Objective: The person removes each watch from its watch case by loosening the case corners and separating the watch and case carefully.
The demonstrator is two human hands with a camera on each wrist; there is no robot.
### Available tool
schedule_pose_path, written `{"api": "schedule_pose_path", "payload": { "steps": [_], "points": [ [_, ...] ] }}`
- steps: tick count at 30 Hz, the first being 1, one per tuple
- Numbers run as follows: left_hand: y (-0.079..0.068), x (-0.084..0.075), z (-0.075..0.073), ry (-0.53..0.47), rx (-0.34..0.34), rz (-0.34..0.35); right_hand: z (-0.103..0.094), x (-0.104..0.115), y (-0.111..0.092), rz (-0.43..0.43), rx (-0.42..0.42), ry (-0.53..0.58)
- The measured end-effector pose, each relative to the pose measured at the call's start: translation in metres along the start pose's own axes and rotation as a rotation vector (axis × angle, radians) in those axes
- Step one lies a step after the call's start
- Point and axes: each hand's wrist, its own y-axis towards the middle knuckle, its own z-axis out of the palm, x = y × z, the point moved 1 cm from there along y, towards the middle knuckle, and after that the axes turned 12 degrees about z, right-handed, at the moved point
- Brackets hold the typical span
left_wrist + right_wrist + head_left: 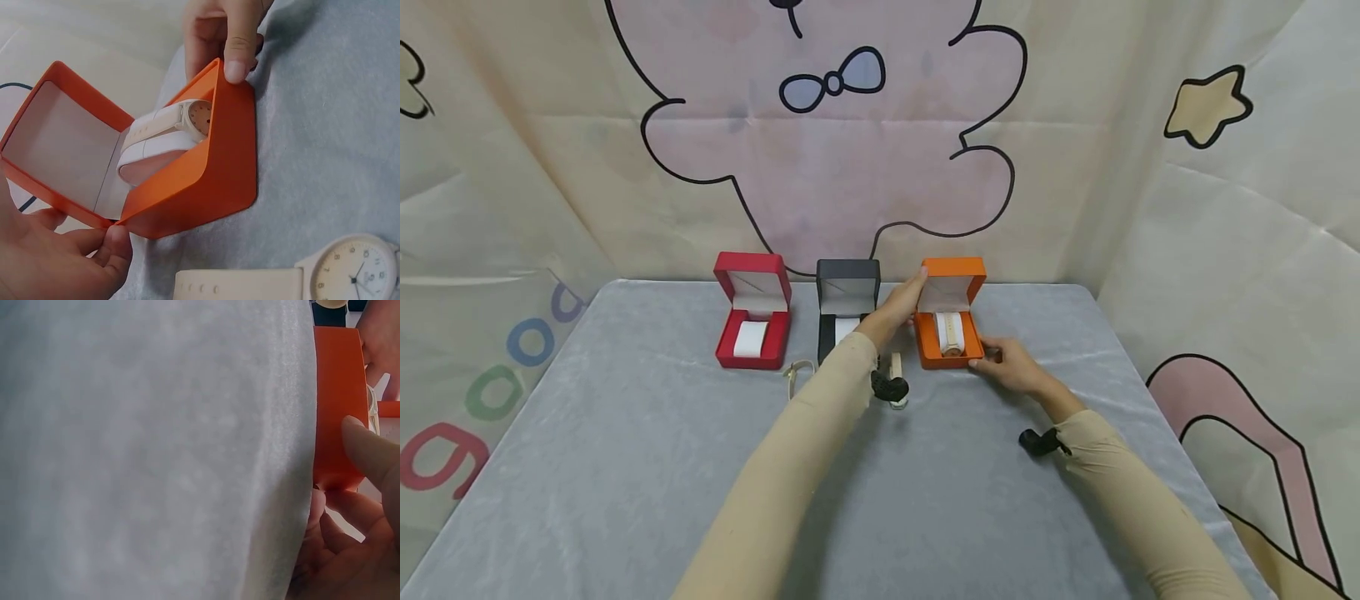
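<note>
An orange watch box [928,350] stands with its lid [955,266] raised. Inside, a watch with a pale strap [159,122] is wrapped round a white cushion. My left hand [897,312] pinches the box at its left side near the hinge, and the left wrist view shows its thumb [118,240] at that corner. My right hand [1011,367] grips the front right corner, the thumb [362,440] on the front wall and fingers around the side. A cream watch [350,275] lies on the cloth beside the box, partly behind my left wrist in the head view.
Left of the orange box stand a black watch box [848,268], partly hidden by my left arm, and a red watch box [722,348]. Both are open with white cushions. Another pale-strapped watch [792,379] lies before them. A printed curtain [1075,167] hangs behind the table.
</note>
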Motion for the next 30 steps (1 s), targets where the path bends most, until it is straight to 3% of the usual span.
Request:
{"api": "schedule_pose_path", "payload": {
  "steps": [11,18,24,30],
  "points": [
    [-0.005,0.002,-0.005,-0.008,0.033,0.000,-0.001,-0.001,0.001,0.037,0.028,0.026],
    [-0.007,0.004,-0.004,0.004,0.031,0.052,-0.006,-0.005,-0.002,-0.004,0.029,0.184],
    [-0.016,0.004,-0.006,0.048,0.065,0.069,-0.010,-0.002,-0.002,-0.089,0.049,0.136],
    [-0.026,0.006,-0.010,0.089,0.116,0.078,-0.009,-0.006,0.002,-0.043,0.082,0.125]
  ]
}}
